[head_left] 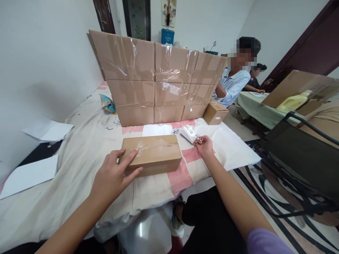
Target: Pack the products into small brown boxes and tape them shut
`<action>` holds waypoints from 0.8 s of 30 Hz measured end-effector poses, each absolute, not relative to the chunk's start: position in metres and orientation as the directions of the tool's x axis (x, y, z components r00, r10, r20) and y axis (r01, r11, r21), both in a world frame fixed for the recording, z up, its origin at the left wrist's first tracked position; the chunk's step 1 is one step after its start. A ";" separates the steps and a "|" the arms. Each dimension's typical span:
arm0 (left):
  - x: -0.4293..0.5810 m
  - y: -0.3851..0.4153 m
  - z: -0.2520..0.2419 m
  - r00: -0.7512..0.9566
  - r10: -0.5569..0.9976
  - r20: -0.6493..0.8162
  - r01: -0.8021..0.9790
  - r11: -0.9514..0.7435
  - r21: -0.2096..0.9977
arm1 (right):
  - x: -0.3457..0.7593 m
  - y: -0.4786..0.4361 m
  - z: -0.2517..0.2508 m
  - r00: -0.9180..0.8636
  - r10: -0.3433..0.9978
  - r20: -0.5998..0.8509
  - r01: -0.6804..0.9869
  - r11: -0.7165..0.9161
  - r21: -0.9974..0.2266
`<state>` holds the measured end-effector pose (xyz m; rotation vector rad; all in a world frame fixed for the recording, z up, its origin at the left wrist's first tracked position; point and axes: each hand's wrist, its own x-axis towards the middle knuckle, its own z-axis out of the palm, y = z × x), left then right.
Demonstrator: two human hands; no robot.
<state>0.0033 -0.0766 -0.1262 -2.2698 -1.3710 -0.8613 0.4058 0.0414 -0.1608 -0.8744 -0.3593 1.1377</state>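
Note:
A closed cardboard box (156, 158) lies before me on the cloth-covered table, with clear tape along its top seam. My left hand (116, 169) rests on the box's left end, fingers spread over the top and thumb against the front side. At the cutter end of a white tape dispenser (188, 134), my right hand (204, 145) is closed in a pinch on what looks like the end of the clear tape. My fingers partly hide that tape.
Behind the box stands a wall of stacked, taped cardboard boxes (169, 84). A small box (215, 112) sits at its right. White paper sheets (31, 174) lie at left. A person in a light shirt (234, 86) is beyond the stack; a chair (304, 158) stands at right.

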 end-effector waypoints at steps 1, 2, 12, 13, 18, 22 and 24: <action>0.003 -0.077 -0.126 0.348 0.672 0.654 0.883 -0.469 0.012 | 0.406 0.045 -0.162 0.426 0.888 -0.170 -0.628 0.156 -0.762; 0.003 -0.077 -0.126 0.348 0.674 0.652 0.884 -0.468 0.012 | 0.406 0.048 -0.163 0.444 0.880 -0.169 -0.620 0.166 -0.767; 0.004 -0.076 -0.129 0.319 0.690 0.650 0.888 -0.457 0.049 | 0.392 0.080 -0.167 0.570 0.809 -0.144 -0.522 0.222 -0.823; 0.003 -0.076 -0.129 0.317 0.690 0.650 0.888 -0.456 0.051 | 0.390 0.081 -0.167 0.571 0.808 -0.142 -0.518 0.220 -0.827; 0.000 -0.080 -0.130 0.335 0.697 0.634 0.893 -0.450 0.024 | 0.383 0.078 -0.168 0.574 0.801 -0.171 -0.521 0.196 -0.831; 0.001 -0.083 -0.129 0.352 0.698 0.623 0.910 -0.411 -0.054 | 0.381 0.070 -0.168 0.580 0.786 -0.214 -0.537 0.171 -0.826; 0.003 -0.080 -0.127 0.338 0.704 0.624 0.926 -0.368 -0.086 | 0.380 0.065 -0.166 0.576 0.785 -0.230 -0.544 0.157 -0.824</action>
